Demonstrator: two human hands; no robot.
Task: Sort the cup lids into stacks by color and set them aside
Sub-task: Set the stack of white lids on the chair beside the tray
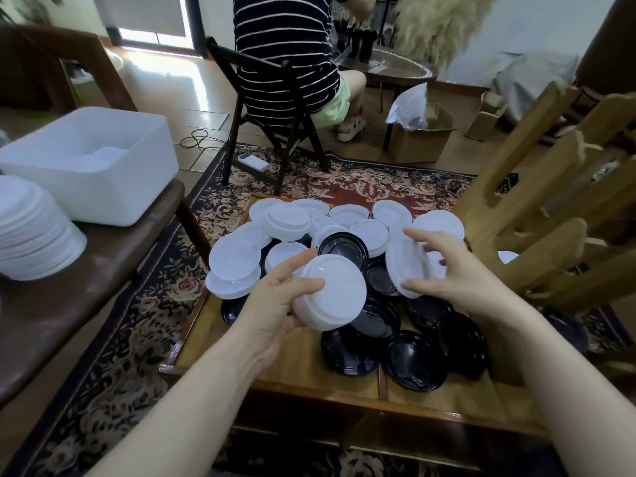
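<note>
A single head-worn wide-angle view looks forward and steeply down, close over the low wooden surface (296, 368), with the room's floor beyond.

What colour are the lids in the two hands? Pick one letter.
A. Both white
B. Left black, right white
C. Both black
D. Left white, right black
A: the left hand grips a small stack of white lids, and the right hand holds a single white lid tilted on edge; the black lids all lie on the table.
</note>
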